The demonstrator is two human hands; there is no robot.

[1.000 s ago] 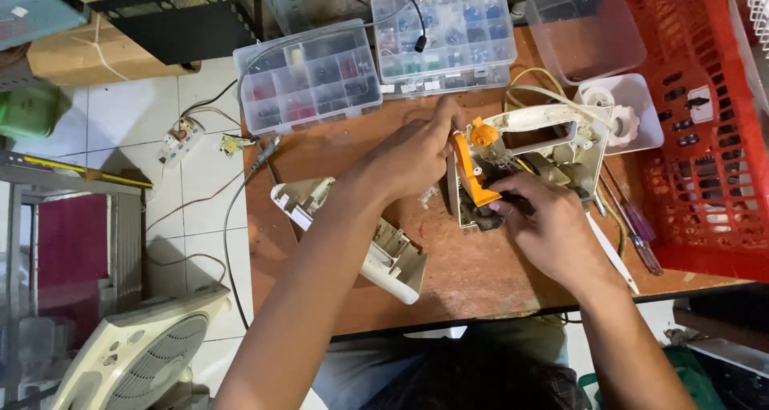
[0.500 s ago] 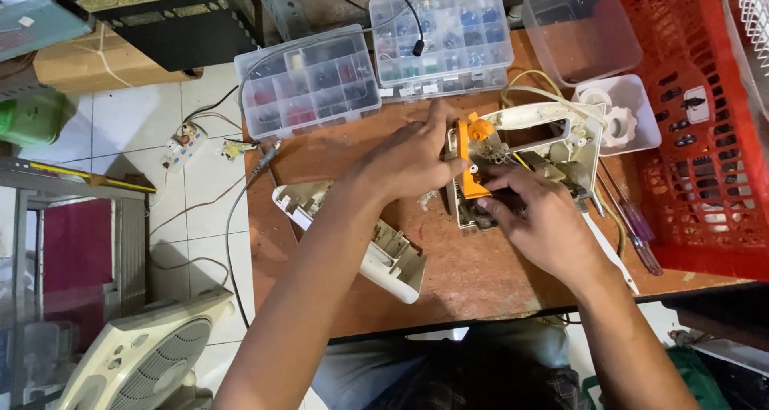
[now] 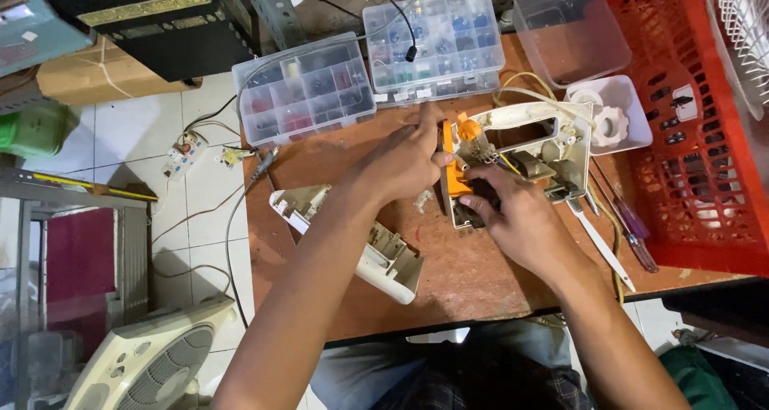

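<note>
Disassembly underway: your left hand (image 3: pixel 408 166) steadies the opened appliance housing (image 3: pixel 521 158), fingers closed; your right hand (image 3: pixel 517 218) pinches inner parts; proceed gently.

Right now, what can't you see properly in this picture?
All in the head view:
- Right hand fingertips: buried inside the opened cream appliance housing, so any held tool or part is hidden.
- Left hand covers the housing's left edge beside the orange part.
- Parts organizer boxes: their contents are too small to identify.
- Red crate: cut off by the right edge.
- Box fan: cut off at the bottom.
</note>
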